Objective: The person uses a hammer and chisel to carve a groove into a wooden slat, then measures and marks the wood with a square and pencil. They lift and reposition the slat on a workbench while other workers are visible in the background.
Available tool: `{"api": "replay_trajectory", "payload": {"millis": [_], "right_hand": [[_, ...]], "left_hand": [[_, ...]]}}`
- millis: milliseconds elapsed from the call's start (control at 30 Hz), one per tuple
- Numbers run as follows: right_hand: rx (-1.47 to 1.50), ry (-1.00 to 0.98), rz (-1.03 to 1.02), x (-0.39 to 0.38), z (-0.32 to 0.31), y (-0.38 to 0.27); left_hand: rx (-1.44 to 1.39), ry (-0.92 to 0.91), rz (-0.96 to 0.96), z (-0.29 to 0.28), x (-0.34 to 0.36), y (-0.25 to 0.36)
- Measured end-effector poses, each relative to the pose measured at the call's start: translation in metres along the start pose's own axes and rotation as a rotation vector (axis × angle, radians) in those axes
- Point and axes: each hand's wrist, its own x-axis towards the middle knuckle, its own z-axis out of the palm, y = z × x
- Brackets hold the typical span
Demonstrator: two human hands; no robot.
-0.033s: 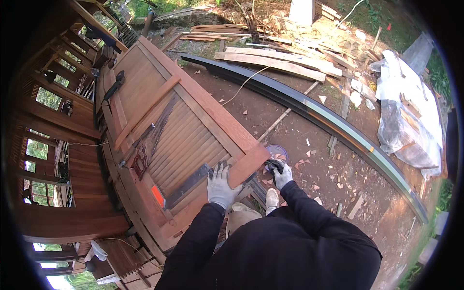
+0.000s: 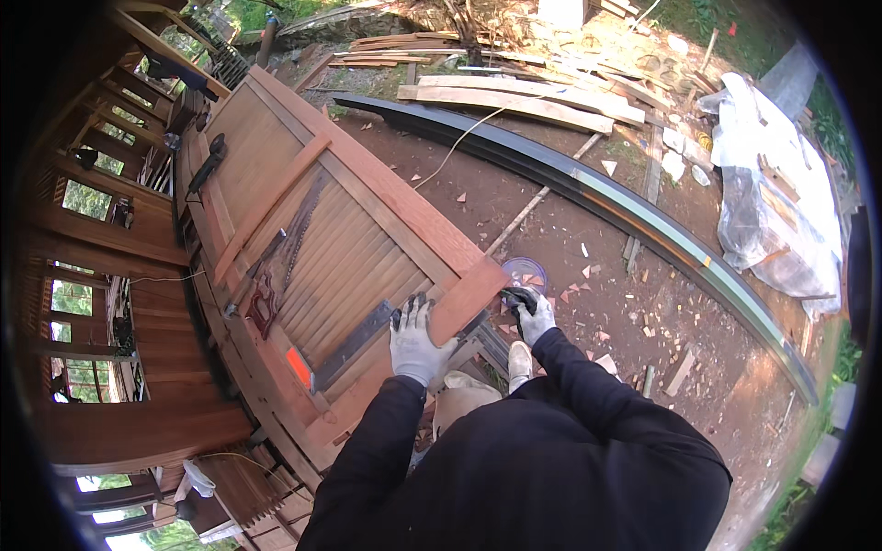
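Note:
A framed wooden panel with a slatted inset lies in front of me. My left hand, in a grey glove, rests flat on its near end with fingers apart, by the dark blade of a try square with an orange stock. At the panel's near right corner is my right hand, gloved in grey with dark fingertips. Its fingers are curled, and whatever they may hold is hidden. A handsaw with a reddish-brown handle lies on the panel beside a slim, long-handled tool.
A black power tool sits at the panel's far left. Beyond my right hand, a round purple-rimmed container stands on dirt strewn with wood scraps. A long dark-and-green beam crosses the right side, near planks and a plastic-covered stack.
The view has shifted slightly, so the panel and ground sit a little differently. Both hands keep nearly the same places on and beside the panel.

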Motion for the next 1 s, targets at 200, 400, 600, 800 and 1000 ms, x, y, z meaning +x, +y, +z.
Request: {"api": "replay_trajectory", "payload": {"millis": [200, 400, 600, 800, 1000], "right_hand": [[0.04, 0.035, 0.018, 0.005, -0.004, 0.007], [-0.003, 0.071, 0.017, 0.0, -0.012, 0.017], [0.137, 0.106, 0.077, -0.005, -0.017, 0.04], [0.185, 0.119, 0.03, -0.009, -0.021, 0.053], [0.216, 0.148, 0.061, -0.013, -0.022, 0.054]], "left_hand": [[-0.011, 0.078, 0.065, 0.008, 0.024, -0.003], [0.018, 0.127, 0.085, 0.012, 0.025, -0.004], [-0.007, 0.104, 0.053, 0.012, 0.026, -0.003], [-0.008, 0.109, 0.06, 0.013, 0.026, -0.004], [0.008, 0.114, 0.059, 0.015, 0.024, -0.006]]}}
